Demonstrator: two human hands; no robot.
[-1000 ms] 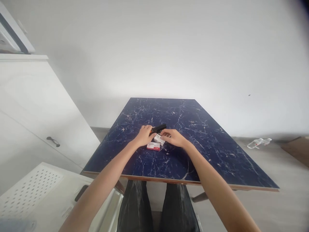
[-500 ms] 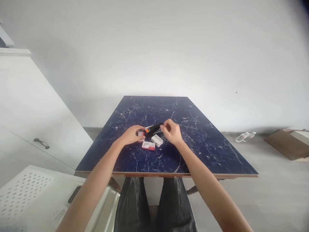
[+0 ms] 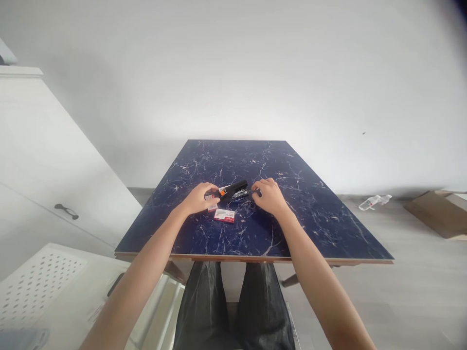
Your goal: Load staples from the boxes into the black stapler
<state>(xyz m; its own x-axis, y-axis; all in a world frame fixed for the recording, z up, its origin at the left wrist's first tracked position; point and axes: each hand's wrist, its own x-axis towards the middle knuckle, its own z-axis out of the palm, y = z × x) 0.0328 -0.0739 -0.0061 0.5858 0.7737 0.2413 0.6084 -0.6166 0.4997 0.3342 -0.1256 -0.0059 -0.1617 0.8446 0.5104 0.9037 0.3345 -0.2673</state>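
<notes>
A black stapler (image 3: 234, 188) with an orange patch lies at a slant on the dark blue table; its black upper arm is raised off the silver lower part. My left hand (image 3: 200, 198) grips its rear end between thumb and fingers. Beyond the stapler's front end is my right hand (image 3: 270, 195), fingers curled and a gap between thumb and forefinger, with nothing visible in it. A red and white box (image 3: 224, 215) lies flat just in front of the stapler. Another red and white box (image 3: 212, 204) is partly covered by my left hand. Something white shows behind the stapler.
The marbled blue table (image 3: 233, 243) has a brown front edge near my legs. A white cabinet (image 3: 54, 146) stands at the left, above a pale perforated surface (image 3: 36, 282). On the floor at right are a clear plastic bottle (image 3: 370, 202) and a cardboard box (image 3: 434, 214).
My right hand has moved off the stapler's raised arm, a little to the right. The small white box in front of the stapler is no longer visible. My left hand stays at the stapler's rear.
</notes>
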